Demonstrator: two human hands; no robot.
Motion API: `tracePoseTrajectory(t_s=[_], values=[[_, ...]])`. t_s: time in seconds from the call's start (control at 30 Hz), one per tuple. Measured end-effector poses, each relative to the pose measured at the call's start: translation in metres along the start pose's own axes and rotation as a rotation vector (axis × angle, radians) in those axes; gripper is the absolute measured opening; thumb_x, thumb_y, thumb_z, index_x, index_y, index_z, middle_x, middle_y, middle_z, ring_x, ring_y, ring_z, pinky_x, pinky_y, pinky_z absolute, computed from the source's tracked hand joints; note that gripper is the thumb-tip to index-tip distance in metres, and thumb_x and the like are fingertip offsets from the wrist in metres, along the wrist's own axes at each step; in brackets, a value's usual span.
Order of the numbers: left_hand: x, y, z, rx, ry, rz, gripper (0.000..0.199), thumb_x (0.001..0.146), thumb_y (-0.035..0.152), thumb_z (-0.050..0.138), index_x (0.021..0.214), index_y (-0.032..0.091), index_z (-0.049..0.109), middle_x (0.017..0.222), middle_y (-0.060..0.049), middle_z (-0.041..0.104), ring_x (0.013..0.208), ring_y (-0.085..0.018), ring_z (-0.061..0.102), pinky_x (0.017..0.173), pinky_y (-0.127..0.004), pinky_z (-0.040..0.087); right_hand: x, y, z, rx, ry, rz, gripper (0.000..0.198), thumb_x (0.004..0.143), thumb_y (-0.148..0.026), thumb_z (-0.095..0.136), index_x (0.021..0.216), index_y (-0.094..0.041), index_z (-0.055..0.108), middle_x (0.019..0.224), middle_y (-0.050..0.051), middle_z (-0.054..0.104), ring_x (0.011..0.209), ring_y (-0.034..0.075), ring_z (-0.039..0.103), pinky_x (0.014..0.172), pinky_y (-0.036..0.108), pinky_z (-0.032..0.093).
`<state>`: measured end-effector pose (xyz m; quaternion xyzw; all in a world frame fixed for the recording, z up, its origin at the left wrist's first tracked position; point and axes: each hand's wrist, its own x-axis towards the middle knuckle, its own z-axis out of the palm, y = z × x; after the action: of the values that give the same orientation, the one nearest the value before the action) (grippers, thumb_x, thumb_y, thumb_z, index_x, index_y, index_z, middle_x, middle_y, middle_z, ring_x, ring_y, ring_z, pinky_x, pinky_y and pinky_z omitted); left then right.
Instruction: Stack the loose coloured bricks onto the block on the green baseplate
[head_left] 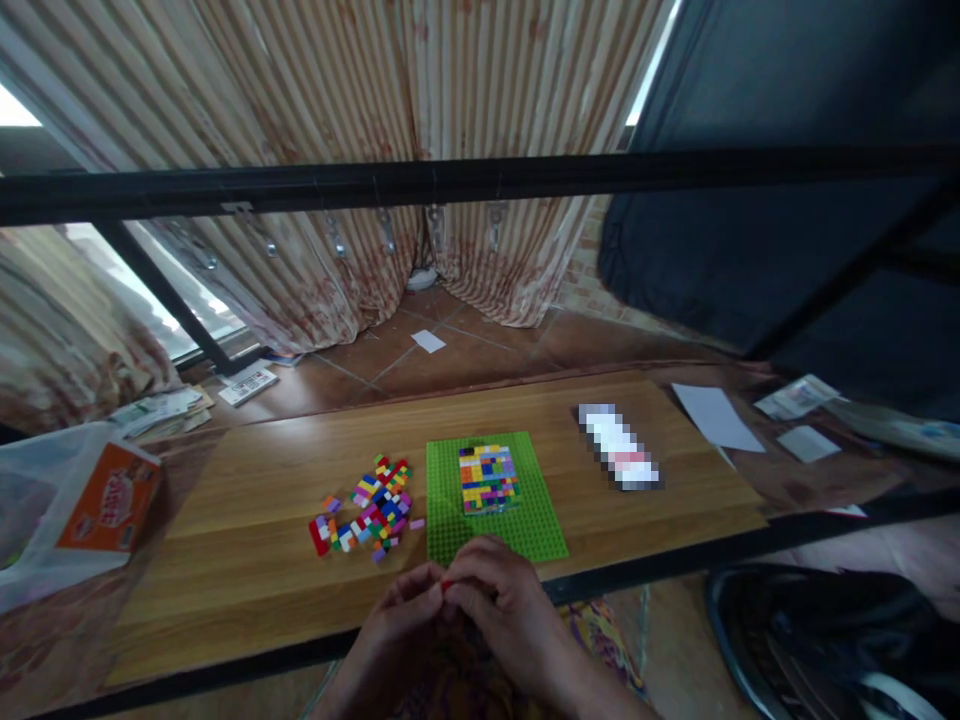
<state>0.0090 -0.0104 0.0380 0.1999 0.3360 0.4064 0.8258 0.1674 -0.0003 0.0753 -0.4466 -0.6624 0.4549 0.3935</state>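
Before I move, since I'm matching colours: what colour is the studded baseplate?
Green; the baseplate shows best in the head view.

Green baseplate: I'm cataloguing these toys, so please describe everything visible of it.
The green baseplate is a thin, four-sided sheet, seemingly plastic, covered in rows of small studs. It lies flat on the wood-grained tabletop, bearing a multicoloured brick block nearer its far edge. The right hand hides part of its near edge; whether they touch is unclear.
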Motion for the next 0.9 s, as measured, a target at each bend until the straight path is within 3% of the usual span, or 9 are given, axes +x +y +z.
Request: tracePoseTrajectory(t_s=[0.13,0.23,0.33,0.43,0.63,0.9], values=[[0.004,0.006,0.006,0.124,0.038,0.015,0.023,0.07,0.032,0.076,0.067,0.013,0.064,0.056,0.001,0.049,0.055,-0.01,0.043,0.057,-0.023,0.035,0.007,0.002,-0.015,0.163,0.022,0.041,0.012,0.084,-0.022,0.064,0.073,-0.021,0.068,0.074,-0.001,0.061,0.072,0.012,0.058,0.067,0.024,0.044],[0.003,0.011,0.008,0.195,0.102,0.054,0.025,0.07,0.034,0.076,0.066,0.014,0.062,0.056,0.001,0.049,0.055,-0.01,0.043,0.058,-0.024,0.036,0.02,0.011,-0.036,0.222,0.135,0.051,0.011,0.082,-0.027,0.065,0.074,-0.022,0.07,0.074,-0.001,0.064,0.071,0.014,0.059,0.066,0.025,0.045],[0.001,0.015,0.005,0.213,0.203,0.082,0.024,0.07,0.032,0.077,0.066,0.014,0.062,0.059,0.002,0.049,0.057,-0.009,0.043,0.057,-0.022,0.036,0.04,0.026,-0.063,0.128,0.364,0.011,0.01,0.081,-0.028,0.064,0.08,-0.023,0.072,0.08,0.002,0.068,0.078,0.017,0.062,0.073,0.029,0.047],[0.0,0.017,0.001,0.176,0.304,0.07,0.023,0.067,0.031,0.08,0.07,0.015,0.063,0.065,0.002,0.052,0.06,-0.009,0.046,0.06,-0.022,0.04,0.062,0.045,-0.083,-0.072,0.455,-0.028,0.014,0.084,-0.028,0.061,0.083,-0.022,0.073,0.086,0.005,0.069,0.082,0.019,0.063,0.074,0.031,0.048],[0.004,0.017,0.0,0.107,0.388,0.038,0.028,0.061,0.03,0.084,0.076,0.016,0.066,0.07,0.001,0.056,0.063,-0.009,0.051,0.063,-0.022,0.045,0.093,0.066,-0.09,-0.387,0.384,-0.103,0.013,0.084,-0.023,0.06,0.08,-0.021,0.073,0.084,0.005,0.069,0.08,0.019,0.063,0.076,0.032,0.047],[0.006,0.016,-0.003,0.122,0.366,0.021,0.026,0.061,0.029,0.084,0.072,0.016,0.065,0.065,0.003,0.055,0.061,-0.008,0.05,0.063,-0.021,0.044,0.099,0.064,-0.094,-0.437,0.253,-0.079,0.012,0.084,-0.021,0.062,0.079,-0.021,0.073,0.084,0.003,0.068,0.082,0.017,0.062,0.079,0.03,0.045]])
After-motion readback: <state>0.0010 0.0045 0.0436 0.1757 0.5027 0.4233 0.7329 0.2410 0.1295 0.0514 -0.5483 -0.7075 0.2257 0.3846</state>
